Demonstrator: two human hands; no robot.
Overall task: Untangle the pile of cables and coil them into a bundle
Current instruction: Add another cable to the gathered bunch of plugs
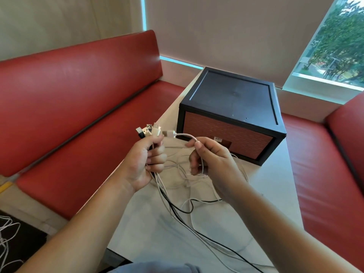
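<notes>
My left hand [144,161] grips a bunch of white and black cables just below their USB plugs [148,131], which stick up above the fist. My right hand [210,160] pinches a single white cable [187,135] between thumb and forefinger; its plug [169,133] points left toward the bunch. Both hands are raised above the table. From them the cables [189,211] hang down and trail in loose, crossing loops over the white table [266,196] toward its near edge.
A black box [232,101] with a brick-patterned front stands on the table just behind the hands. Red benches [78,107] run along the left and right sides. More white cable [7,233] lies on a dark surface at the bottom left.
</notes>
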